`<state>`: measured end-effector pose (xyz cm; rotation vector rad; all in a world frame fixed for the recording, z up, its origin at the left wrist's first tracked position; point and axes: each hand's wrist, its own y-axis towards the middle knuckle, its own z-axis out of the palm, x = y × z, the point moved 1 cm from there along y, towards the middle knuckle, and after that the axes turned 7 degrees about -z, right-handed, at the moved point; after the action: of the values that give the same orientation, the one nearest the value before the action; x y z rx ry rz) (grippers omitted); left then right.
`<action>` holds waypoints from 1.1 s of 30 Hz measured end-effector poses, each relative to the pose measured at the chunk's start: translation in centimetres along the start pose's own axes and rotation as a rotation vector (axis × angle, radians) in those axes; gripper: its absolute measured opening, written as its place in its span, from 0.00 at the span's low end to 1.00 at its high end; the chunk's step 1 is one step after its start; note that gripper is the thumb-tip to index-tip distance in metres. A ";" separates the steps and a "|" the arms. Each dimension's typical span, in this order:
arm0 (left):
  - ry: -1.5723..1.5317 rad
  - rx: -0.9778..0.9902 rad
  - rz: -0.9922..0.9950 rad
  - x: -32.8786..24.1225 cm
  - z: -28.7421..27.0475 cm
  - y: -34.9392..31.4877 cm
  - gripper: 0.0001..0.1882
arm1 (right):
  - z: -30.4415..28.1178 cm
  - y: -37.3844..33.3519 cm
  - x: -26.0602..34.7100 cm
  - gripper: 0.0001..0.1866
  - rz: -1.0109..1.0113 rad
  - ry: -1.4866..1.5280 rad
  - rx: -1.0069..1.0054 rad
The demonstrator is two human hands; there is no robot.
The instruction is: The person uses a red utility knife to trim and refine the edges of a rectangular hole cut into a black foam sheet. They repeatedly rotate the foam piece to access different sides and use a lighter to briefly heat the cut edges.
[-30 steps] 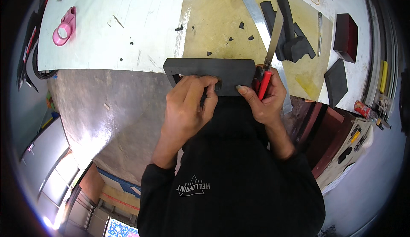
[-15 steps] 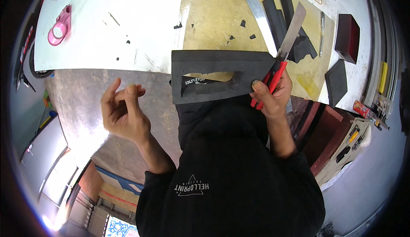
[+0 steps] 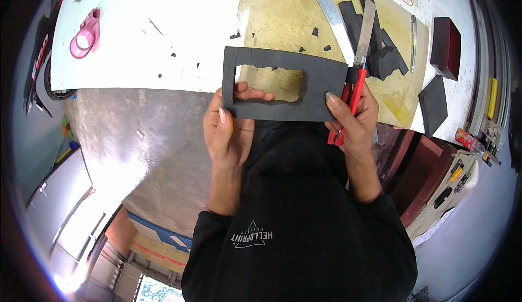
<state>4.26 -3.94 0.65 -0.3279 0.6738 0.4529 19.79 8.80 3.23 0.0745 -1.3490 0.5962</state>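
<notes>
A flat black foam piece with a rough-edged rectangular cutout is held up in front of my body, between both hands. My left hand grips its lower left corner, thumb in front; the fingers pass behind and show through the cutout. At the right end my right hand pinches the foam under its thumb. That same hand also holds a red-handled cutter knife, its long bare blade pointing up and away over the table. Part of the knife's handle is hidden by the fingers.
Black foam offcuts and a metal ruler lie on the yellowish cutting mat. On the white tabletop sits a pink tape dispenser. A dark red box and a black foam block are at the right.
My left hand has come in from the left and taken hold of the foam's left end. The foam has tilted up, so its cutout faces me more squarely. The right hand keeps its hold.
</notes>
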 end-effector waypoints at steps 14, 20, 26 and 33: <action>-0.176 0.290 0.032 1.0 -0.2 0.5 0.30 | -0.3 -1.0 0.2 0.21 -0.009 0.143 0.073; -0.280 0.292 -0.010 1.1 0.0 0.5 0.25 | -0.5 -1.1 0.0 0.22 -0.110 0.088 0.058; -0.322 0.316 -0.022 1.3 -0.1 0.6 0.24 | -0.4 -1.4 0.1 0.22 -0.105 0.087 0.053; -0.318 0.302 -0.022 1.2 -0.1 0.5 0.24 | -0.4 -1.4 0.0 0.22 -0.119 0.064 0.041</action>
<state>4.77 -3.19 -0.32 0.0238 0.4186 0.3651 20.76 7.76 3.50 0.1666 -1.2612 0.5214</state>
